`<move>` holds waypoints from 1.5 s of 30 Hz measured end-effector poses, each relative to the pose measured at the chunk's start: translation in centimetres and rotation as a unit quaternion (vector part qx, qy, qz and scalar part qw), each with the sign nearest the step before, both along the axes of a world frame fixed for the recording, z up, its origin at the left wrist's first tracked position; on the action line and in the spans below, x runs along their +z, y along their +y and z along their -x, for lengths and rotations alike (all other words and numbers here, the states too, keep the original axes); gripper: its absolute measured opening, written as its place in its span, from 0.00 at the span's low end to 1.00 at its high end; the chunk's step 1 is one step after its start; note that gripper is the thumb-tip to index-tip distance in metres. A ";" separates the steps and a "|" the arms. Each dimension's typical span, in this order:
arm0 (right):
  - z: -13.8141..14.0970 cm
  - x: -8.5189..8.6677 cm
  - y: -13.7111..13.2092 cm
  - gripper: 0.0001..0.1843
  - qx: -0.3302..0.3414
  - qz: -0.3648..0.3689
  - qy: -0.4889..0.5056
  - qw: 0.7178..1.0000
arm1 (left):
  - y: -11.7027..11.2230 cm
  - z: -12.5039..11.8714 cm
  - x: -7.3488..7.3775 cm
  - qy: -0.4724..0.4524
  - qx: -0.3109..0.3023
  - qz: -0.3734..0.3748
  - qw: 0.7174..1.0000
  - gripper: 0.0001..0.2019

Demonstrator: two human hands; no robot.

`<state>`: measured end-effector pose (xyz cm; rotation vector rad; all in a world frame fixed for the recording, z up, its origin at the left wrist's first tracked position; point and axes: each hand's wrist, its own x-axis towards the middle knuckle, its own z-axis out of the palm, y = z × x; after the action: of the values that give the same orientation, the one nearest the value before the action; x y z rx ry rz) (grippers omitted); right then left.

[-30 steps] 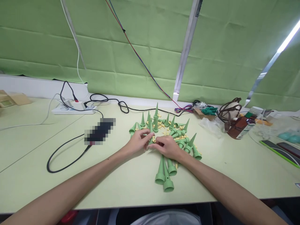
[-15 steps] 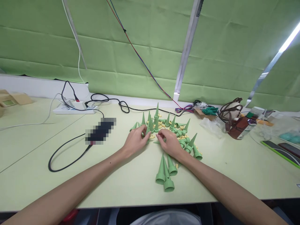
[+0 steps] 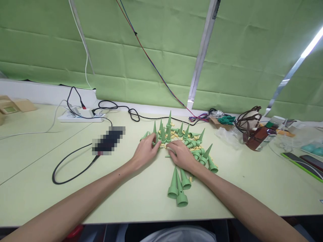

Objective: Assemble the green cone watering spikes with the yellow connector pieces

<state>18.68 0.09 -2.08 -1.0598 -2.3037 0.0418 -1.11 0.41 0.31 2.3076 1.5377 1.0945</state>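
My left hand [image 3: 146,148] is closed around a green plastic watering spike [image 3: 156,138], its tip pointing up between thumb and fingers. Just to the right, my right hand [image 3: 182,154] rests low over the pile with its fingers bent together; what they grip, if anything, is hidden. A spike lying flat pokes out leftward from under that hand. Small yellow plastic pieces [image 3: 176,135] lie scattered behind both hands. Several green spikes [image 3: 168,129] stand upright there, while others [image 3: 199,152] lie on their sides to the right. Nearer to me, three spikes [image 3: 181,198] lie together.
On the left of the table [image 3: 75,201] lie a pixelated dark device [image 3: 108,140] with a black cable and a white power strip [image 3: 80,116]. At right are a brown bottle [image 3: 261,137], a clear plastic bag [image 3: 228,137], a small box [image 3: 222,124] and phones [image 3: 300,163].
My right hand has shifted slightly left and its fingers have lowered toward the yellow pieces. The spike in my left hand has moved a little left and lower. The other spikes lie as before.
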 end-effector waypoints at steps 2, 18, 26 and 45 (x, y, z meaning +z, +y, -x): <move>0.0 0.1 0.0 0.14 0.010 -0.003 -0.008 1.000 | 0.0 -0.1 0.0 -0.010 0.001 0.001 1.000 0.09; 0.3 0.1 0.0 0.12 -0.020 -0.005 -0.058 0.998 | 0.3 -0.1 -0.2 0.010 -0.018 -0.019 1.000 0.09; 0.2 0.1 0.0 0.12 -0.032 0.001 -0.043 0.999 | 0.2 -0.2 -0.2 -0.023 -0.011 -0.021 0.999 0.11; 0.1 0.0 0.1 0.09 -0.023 -0.005 0.080 0.997 | -0.7 -0.7 -0.1 -0.105 -0.058 -0.155 0.981 0.11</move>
<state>18.59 0.24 -2.07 -1.0637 -2.1341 0.0931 -0.44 -0.26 0.25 2.3394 1.2120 1.5837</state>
